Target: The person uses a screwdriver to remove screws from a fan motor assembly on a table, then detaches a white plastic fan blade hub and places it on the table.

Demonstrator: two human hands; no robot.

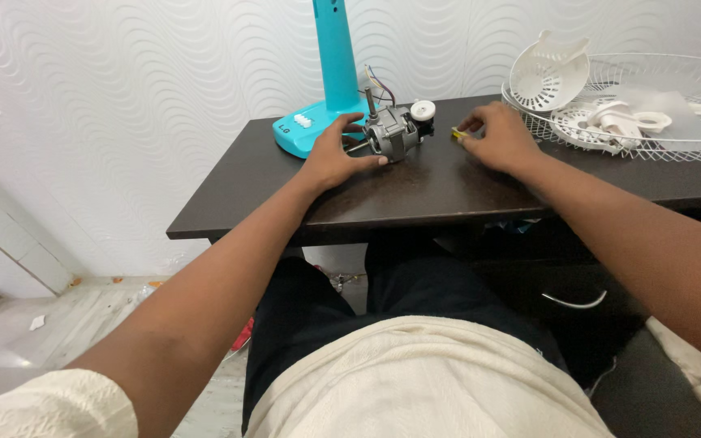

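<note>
A small grey fan motor (395,130) with a steel shaft, a white knob and coloured wires lies on the dark table (415,191). My left hand (336,152) rests on the table against the motor's left side, thumb and fingers around its near end. My right hand (498,136) lies flat to the right of the motor, its fingertips pinching a tiny yellow piece (456,133) on the tabletop.
A turquoise fan stand (328,73) with its base stands behind the motor. At the back right lies a white wire fan guard (691,89) holding white plastic fan parts (549,73). A drawer with a metal handle (575,302) sits under the table.
</note>
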